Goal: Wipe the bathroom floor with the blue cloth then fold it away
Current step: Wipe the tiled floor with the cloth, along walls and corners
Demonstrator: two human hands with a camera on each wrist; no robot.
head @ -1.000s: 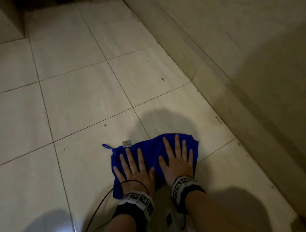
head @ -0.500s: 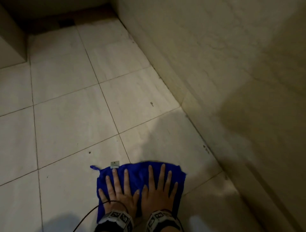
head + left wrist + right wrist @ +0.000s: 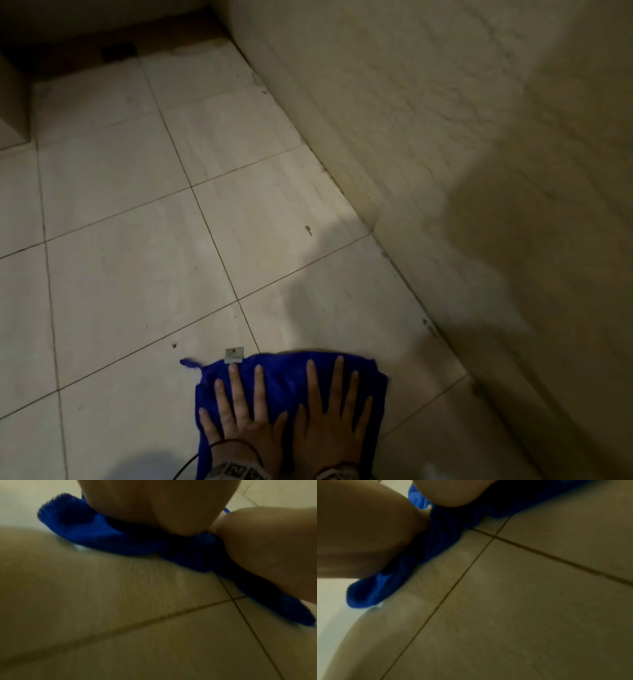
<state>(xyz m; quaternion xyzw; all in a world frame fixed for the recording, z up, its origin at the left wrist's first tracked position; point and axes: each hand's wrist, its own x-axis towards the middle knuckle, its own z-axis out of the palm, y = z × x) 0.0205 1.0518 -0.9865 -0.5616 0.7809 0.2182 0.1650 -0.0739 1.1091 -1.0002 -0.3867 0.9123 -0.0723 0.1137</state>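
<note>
Cloth (image 3: 291, 380) slid nearer — left hand (image 3: 241, 416), right hand (image 3: 334, 419) flat atop, fingers spread.

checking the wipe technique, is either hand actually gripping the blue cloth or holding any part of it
Neither has a grip on it. The left hand and right hand lie flat, fingers spread, pressing the top of the blue cloth against the tiled floor.

Bottom edge of the head view chopped off both wrists and the near end of the bright blue fluffy cloth (image 3: 284, 380). Small grey tag (image 3: 234, 355) at the cloth's far edge was too tiny to read. Both wrist views were blurry.
</note>
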